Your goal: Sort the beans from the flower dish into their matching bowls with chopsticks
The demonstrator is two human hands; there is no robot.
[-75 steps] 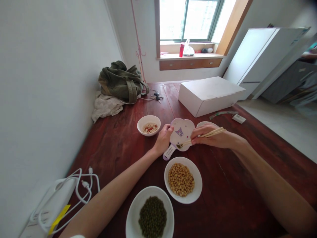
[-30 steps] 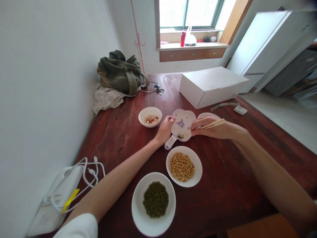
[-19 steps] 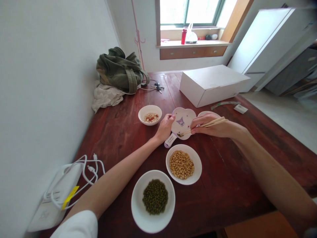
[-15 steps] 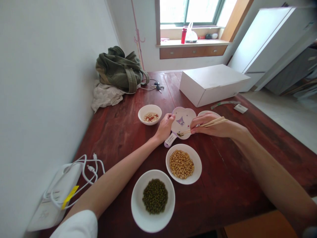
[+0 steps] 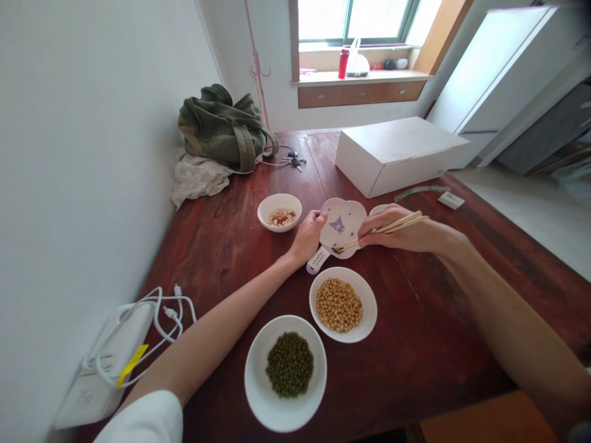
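My left hand is closed on the left edge of a pale, flower-shaped plate with a purple rim, a cartoon figure and a short handle. My right hand grips a pair of wooden chopsticks. Their tips rest low on the plate, by a few small dark green bits. Nearer me stand a white bowl of soybeans and a larger bowl of mung beans. To the left of my left hand is a bowl of peanuts. Another white dish is mostly hidden behind my right hand.
A white box lies at the table's far right, with a tagged strip before it. Far left are a green bag, a cloth and keys. A white power strip with cables lies near left.
My right hand and the chopsticks have shifted very slightly to the right, their tips still low on the plate. My left hand keeps its hold.
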